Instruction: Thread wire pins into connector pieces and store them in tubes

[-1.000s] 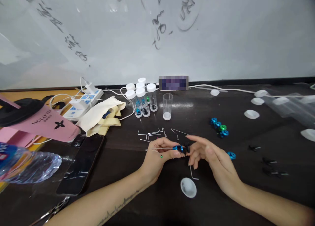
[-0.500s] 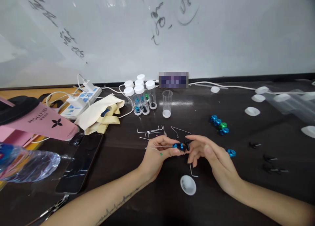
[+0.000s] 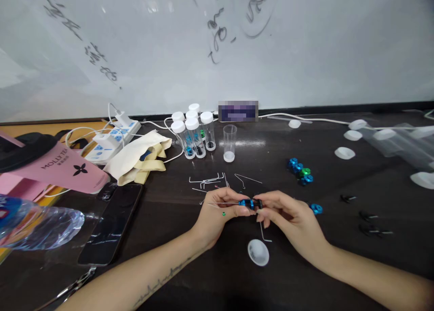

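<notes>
My left hand [image 3: 220,211] is closed in a pinch on a small blue-and-black cylindrical part [image 3: 247,204], held level above the table. Thin metal rods [image 3: 220,204] stick out from its left side, across my left palm. My right hand [image 3: 288,216] is closed too, its thumb and fingertips on the part's black right end. Below the right fingertips shows an L-shaped hex key [image 3: 265,235]; its upper end is hidden, and whether the hand touches it I cannot tell. Nearer me is a small white cap [image 3: 258,252]. A tiny green piece [image 3: 224,214] shows by my left thumb.
Several hex keys [image 3: 210,181] lie beyond my hands. Capped clear tubes [image 3: 193,139] and an uncapped tube [image 3: 229,143] stand behind. Blue and green parts [image 3: 300,170], black pieces [image 3: 368,229] and white caps [image 3: 345,153] lie right. A phone [image 3: 111,225] and water bottle [image 3: 44,223] lie left.
My right hand has moved slightly left, and its raised fingers have closed onto the black end of the part. The left hand keeps its pinch.
</notes>
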Action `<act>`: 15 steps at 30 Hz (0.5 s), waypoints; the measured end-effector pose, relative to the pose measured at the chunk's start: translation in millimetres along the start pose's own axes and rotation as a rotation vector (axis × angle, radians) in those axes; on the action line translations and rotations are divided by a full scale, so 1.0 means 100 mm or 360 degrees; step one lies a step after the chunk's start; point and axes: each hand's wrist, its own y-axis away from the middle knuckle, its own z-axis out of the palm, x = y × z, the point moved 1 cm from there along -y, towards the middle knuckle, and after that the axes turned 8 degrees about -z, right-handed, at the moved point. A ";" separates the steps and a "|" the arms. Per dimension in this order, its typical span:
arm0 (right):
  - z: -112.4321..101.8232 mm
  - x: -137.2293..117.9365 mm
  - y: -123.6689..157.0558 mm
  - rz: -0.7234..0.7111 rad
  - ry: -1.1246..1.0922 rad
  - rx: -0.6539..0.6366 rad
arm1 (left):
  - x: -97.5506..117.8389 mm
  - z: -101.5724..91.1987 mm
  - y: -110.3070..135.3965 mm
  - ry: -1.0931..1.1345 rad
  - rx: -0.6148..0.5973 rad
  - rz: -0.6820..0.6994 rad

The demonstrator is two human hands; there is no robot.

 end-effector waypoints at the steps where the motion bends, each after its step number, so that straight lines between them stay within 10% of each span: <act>1: 0.00 0.00 0.00 0.0004 -0.0001 0.0002 | 0.00 0.00 0.00 0.0006 -0.0012 -0.0001; 15: 0.00 0.04 0.02 0.0067 -0.0023 0.0013 | 0.00 0.00 0.00 0.0052 0.0043 0.0042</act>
